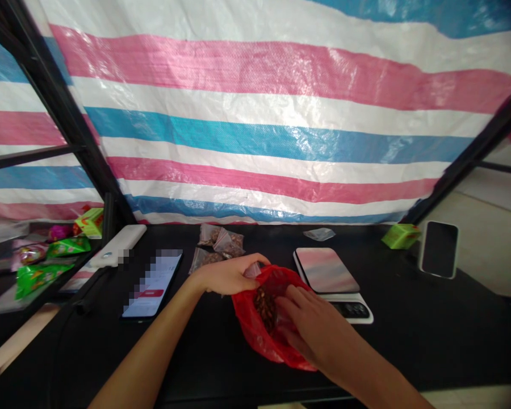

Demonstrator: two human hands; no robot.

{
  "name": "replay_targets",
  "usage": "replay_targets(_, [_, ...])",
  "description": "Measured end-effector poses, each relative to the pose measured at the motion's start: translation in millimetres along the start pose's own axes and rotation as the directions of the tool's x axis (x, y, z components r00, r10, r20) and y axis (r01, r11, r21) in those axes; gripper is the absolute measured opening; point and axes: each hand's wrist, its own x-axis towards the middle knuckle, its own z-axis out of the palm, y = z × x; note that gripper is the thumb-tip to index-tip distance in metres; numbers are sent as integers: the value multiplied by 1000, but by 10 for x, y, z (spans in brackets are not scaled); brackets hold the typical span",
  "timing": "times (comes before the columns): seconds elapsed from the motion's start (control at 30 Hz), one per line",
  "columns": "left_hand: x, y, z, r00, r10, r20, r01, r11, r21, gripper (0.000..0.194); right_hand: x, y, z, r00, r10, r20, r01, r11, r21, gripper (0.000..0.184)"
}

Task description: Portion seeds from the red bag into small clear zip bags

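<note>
Left hand (232, 274): pinching a small clear bag (252, 271).
Right hand (309, 318): fingers curled inside red bag (247, 322); grip cannot be told.

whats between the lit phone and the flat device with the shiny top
In the head view, the left hand and the open red bag, with the right hand partly inside it. Small filled packets lie farther back, nearer the phone.

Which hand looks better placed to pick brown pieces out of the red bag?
Probably the right hand: it reaches into the open red bag, close beside the brown pieces, whereas the left hand is up at the bag's far rim.
</note>
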Motion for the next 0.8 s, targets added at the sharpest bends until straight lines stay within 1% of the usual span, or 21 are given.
replay_targets(0.07, [-11,33,-6,999,12,37,-10,999,-47,55,36,-10,9,999,44,25,-44,999,-13,28])
replay_targets(0.17, [-14,52,-12,997,23,74,-14,992,-122,55,79,-22,18,997,73,30,-73,997,12,28])
replay_targets(0.33, [53,-29,29,1000,17,24,-12,976,-215,54,96,-4,80,986,166,8,-167,985,46,29])
replay_targets(0.43, [103,-66,78,999,3,43,11,941,-338,52,110,14,120,979,204,-9,-203,977,62,29])
replay_targets(0.53, [127,-67,111,997,37,61,-7,901,-434,49,131,28,143,972,232,-47,-228,971,67,27])
replay_targets(0.6, [140,-67,124,997,59,44,-30,875,-484,47,138,33,156,968,242,-71,-238,969,63,27])
replay_targets(0.67, [168,-83,142,999,53,8,-40,842,-538,47,132,33,174,967,237,-97,-232,971,61,30])
replay_targets(0.73, [215,-120,172,999,14,-35,-32,804,-594,46,115,24,194,968,219,-124,-213,975,61,35])
replay_targets(0.8, [272,-173,212,998,-31,-49,-8,765,-644,46,98,10,205,972,188,-138,-180,981,67,40])
